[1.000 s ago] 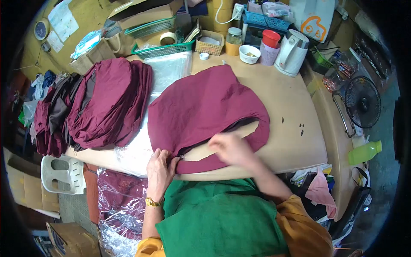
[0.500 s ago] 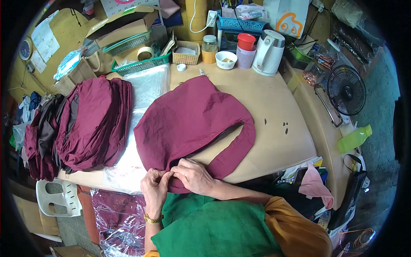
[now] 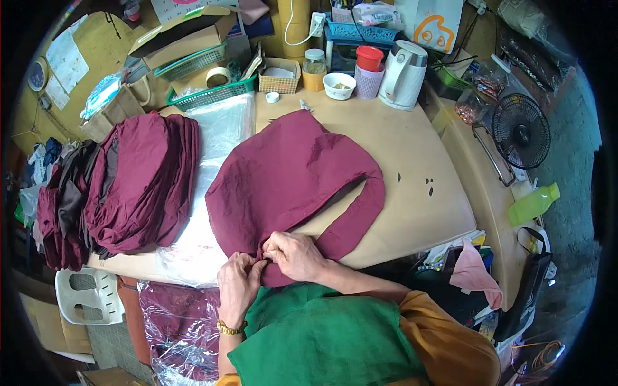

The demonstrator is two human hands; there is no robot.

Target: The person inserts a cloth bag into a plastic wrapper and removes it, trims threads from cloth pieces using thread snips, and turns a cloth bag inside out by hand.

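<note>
A maroon cloth bag [image 3: 277,174] with a wide looped strap lies on the tan table in front of me. At its near edge my left hand [image 3: 239,281] pinches the fabric, a gold watch on the wrist. My right hand [image 3: 293,256] is closed on the same edge just to the right, its fingertips almost meeting those of the left. Whatever small detail lies between the fingertips is hidden. To the left rises a pile of similar maroon bags [image 3: 132,186], some showing dark lining.
Clear plastic sheets [image 3: 219,138] lie beside the pile. Along the back stand a green basket [image 3: 212,93], a jar [image 3: 314,71], a white bowl [image 3: 339,86] and a white kettle [image 3: 404,76]. A fan [image 3: 520,130] and green bottle [image 3: 533,204] are at right; plastic-wrapped maroon goods [image 3: 180,328] sit below left.
Both hands have shifted slightly to the right along the near edge, still pinching the cloth. The bag's left side has moved a little to the right with them.
</note>
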